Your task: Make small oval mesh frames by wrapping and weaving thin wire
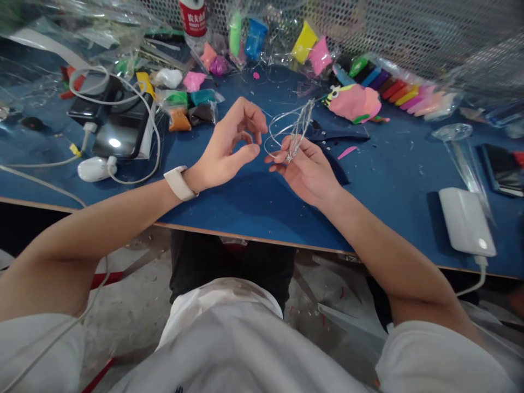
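Note:
A tangled bundle of thin silvery wire [302,126] is pinched in the fingers of my right hand [309,169], above the blue table. Loops of the wire stretch left toward my left hand [233,144]. That hand has curved fingers, its thumb and fingertips apart, and nothing shows between them. A white band circles the left wrist. Just beyond my right hand lie a dark blue tool [339,136] and a small pink piece [347,152]. Farther back is a pink clay figure [354,102] with a googly eye.
Black devices [118,128] and white cables lie at the left. Coloured clay packets [405,94] line the back, near a red-labelled bottle [193,19] and a metal mesh. A white power bank [466,221] rests at the right on the blue table [245,210].

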`<act>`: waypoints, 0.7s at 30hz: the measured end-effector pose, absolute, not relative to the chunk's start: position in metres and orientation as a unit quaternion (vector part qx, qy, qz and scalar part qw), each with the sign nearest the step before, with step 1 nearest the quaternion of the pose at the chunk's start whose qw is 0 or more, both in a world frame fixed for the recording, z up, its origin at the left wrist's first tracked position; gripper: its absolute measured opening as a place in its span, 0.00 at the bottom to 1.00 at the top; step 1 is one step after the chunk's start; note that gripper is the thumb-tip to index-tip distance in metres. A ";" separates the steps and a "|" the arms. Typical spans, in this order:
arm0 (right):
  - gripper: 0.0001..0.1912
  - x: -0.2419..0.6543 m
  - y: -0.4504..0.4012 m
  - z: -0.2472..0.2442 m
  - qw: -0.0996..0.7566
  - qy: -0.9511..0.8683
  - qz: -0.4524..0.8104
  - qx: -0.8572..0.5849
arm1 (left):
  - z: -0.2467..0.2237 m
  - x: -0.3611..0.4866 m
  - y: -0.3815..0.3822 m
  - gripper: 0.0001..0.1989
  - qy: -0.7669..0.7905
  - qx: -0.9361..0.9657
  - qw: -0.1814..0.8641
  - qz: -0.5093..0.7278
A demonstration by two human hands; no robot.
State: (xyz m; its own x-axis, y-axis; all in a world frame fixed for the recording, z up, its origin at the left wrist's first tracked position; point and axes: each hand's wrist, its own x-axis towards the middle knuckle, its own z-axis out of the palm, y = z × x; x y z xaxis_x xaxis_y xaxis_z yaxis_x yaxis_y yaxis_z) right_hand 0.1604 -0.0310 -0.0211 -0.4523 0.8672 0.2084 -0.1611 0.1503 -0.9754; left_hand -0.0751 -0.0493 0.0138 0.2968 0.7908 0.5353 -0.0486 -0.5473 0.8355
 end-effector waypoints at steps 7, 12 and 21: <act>0.28 0.153 -0.036 -0.025 0.430 -0.594 0.638 -0.233 | 0.020 -0.068 -0.060 0.23 0.295 0.695 0.498 0.427; 0.24 0.154 -0.039 -0.018 0.419 -0.587 0.659 -0.214 | 0.021 -0.064 -0.067 0.13 0.366 0.688 0.419 0.466; 0.29 0.149 -0.052 0.002 0.421 -0.476 0.715 -0.290 | 0.000 -0.070 -0.034 0.20 0.190 0.693 0.459 0.522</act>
State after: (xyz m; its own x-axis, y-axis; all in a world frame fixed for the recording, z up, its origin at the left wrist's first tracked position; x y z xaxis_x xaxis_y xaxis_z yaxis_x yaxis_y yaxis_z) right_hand 0.1486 -0.0520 0.0018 -0.4771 0.8788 -0.0144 -0.3262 -0.1922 -0.9256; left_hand -0.0696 -0.0343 -0.0003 0.3824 0.7432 0.5491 -0.2159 -0.5060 0.8351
